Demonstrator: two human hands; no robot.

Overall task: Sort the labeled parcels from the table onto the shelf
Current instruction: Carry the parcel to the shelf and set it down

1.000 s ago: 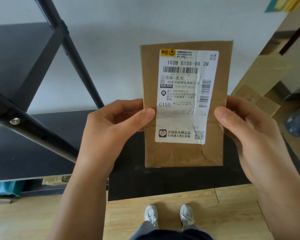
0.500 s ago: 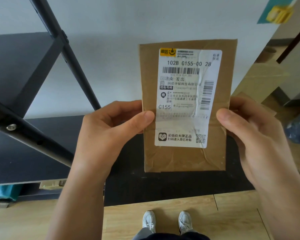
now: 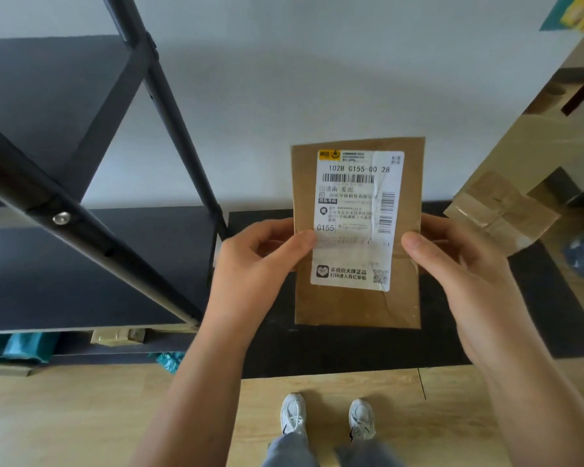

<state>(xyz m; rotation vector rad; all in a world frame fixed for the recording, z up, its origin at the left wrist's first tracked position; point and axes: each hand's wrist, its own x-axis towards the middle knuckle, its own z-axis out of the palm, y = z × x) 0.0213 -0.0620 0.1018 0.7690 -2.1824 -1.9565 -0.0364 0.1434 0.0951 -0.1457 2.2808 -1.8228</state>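
**Parcel held up in both hands beside the shelf**

A flat brown parcel (image 3: pixel 356 308) is held upright in the air, in front of the person and above a dark mat (image 3: pixel 351 352) on the wooden floor (image 3: pixel 81 416). Its white label (image 3: pixel 354 220) faces the camera; the top line reads "102B G155-00 28" and "G155" is printed lower down on the left.

The left hand (image 3: pixel 253 267) is closed on the parcel's left edge, thumb pressed on the front at the label's side, fingers curled behind. The right hand (image 3: pixel 459 264) is closed on the right edge in the same way, thumb on the front.

The black shelf (image 3: pixel 98 264) stands to the left, its boards bare where they show, with a slanted post crossing in front. Under its lowest board lie teal bags (image 3: pixel 24 348) and a small box (image 3: pixel 115 337). A taped carton (image 3: pixel 501 214) sits to the right, just behind the right hand. White shoes (image 3: pixel 294 414) show at the bottom.
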